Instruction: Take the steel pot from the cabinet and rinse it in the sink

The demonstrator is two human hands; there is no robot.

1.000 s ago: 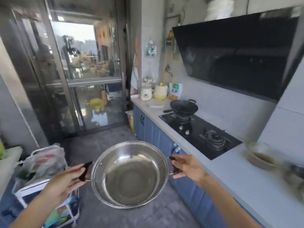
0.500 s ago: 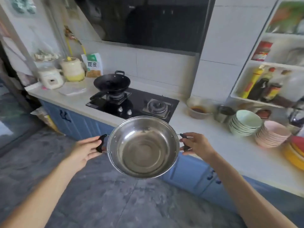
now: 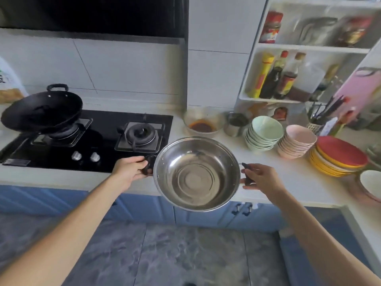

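bare counter [image 3: 288, 182] ahead, bowls [image 3: 263, 133] and plates [image 3: 340, 157] crowding right.

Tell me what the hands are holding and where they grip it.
Both hold the steel pot in the air: left hand on its left black handle, right hand on its right black handle.

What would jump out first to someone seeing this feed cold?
The steel pot, empty and shiny, is held mid-frame at the counter's front edge, left hand and right hand each on a dark side handle. Behind it to the left, a black wok sits on the gas hob. To the right, stacked green bowls, pink bowls and red and yellow plates crowd the counter.
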